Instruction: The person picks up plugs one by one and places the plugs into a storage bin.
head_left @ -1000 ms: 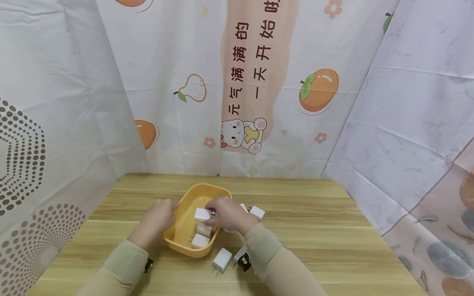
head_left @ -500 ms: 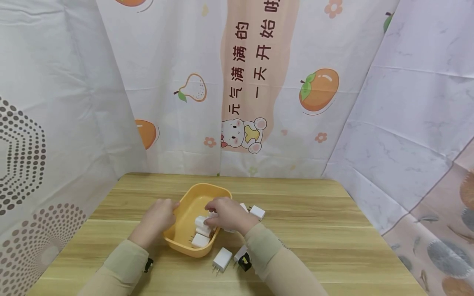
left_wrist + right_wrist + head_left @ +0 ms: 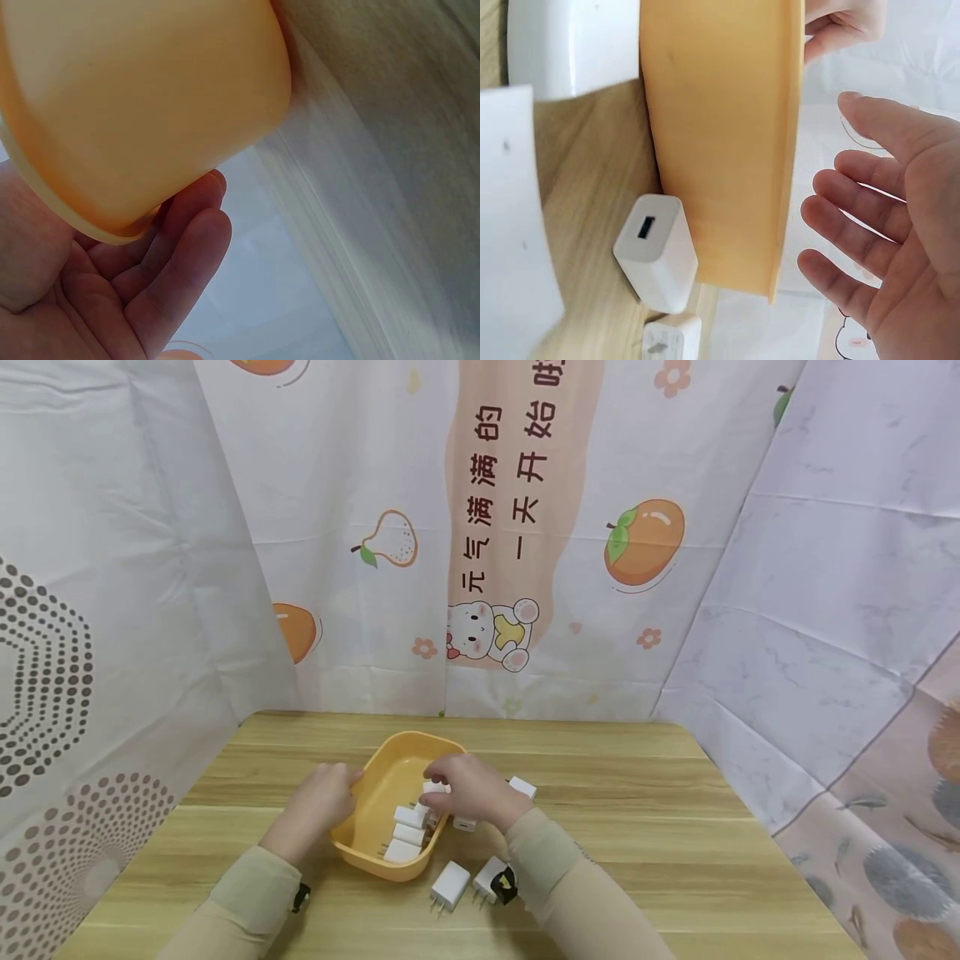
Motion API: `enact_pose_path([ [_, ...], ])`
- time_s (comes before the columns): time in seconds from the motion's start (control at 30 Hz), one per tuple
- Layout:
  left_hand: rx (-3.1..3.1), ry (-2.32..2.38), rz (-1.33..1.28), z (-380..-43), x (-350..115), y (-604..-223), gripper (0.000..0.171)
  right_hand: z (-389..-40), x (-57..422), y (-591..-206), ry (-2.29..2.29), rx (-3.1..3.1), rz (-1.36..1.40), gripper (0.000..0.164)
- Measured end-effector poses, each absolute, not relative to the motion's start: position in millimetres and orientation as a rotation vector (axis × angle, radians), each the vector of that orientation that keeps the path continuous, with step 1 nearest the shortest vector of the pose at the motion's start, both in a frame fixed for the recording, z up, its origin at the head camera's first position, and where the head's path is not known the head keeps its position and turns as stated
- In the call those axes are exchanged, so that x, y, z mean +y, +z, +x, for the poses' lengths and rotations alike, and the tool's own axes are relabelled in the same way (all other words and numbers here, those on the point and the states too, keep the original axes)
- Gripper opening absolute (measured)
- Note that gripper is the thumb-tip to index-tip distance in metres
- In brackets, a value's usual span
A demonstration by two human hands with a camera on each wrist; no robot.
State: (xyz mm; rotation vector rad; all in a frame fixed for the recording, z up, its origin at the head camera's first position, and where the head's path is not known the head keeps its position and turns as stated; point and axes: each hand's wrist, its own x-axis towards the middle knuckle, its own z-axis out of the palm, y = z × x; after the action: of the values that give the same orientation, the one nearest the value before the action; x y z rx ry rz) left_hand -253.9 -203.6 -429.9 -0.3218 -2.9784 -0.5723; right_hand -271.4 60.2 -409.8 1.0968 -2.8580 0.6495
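My left hand [image 3: 324, 803] grips the left rim of a yellow plastic bin [image 3: 365, 860]; its fingers [image 3: 176, 277] lie against the outer wall in the left wrist view. Several white USB wall chargers [image 3: 402, 850] lie inside, along the right side. Above the bin's right rim is my right hand [image 3: 472, 789], fingers loosely bent and apart. Nothing is between those fingers in the right wrist view. Another white charger [image 3: 436, 788] shows by the fingertips in the head view.
White chargers lie on the wooden table [image 3: 637, 827] right of the bin: one charger [image 3: 522, 787] farther back, another charger [image 3: 658, 251] close to the bin wall, and two nearer the front, including a charger [image 3: 451, 886]. Printed curtains [image 3: 352, 635] enclose the table.
The right hand held a charger over the bin a second ago; it has let it go among the others and shifted slightly right. The left hand has stayed on the rim.
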Motion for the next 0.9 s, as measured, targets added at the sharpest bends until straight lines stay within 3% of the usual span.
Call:
enact_pose_path([
  [0.4, -2.974, -0.589, -0.308, -252, -204, -432, 0.040, -271, 79, -388, 0.661, -2.767, 1.123, 0.036],
  [0.9, -2.981, -0.591, -0.305, -254, -205, -434, 0.043, -283, 120, -374, 0.673, -2.742, 1.022, 0.041],
])
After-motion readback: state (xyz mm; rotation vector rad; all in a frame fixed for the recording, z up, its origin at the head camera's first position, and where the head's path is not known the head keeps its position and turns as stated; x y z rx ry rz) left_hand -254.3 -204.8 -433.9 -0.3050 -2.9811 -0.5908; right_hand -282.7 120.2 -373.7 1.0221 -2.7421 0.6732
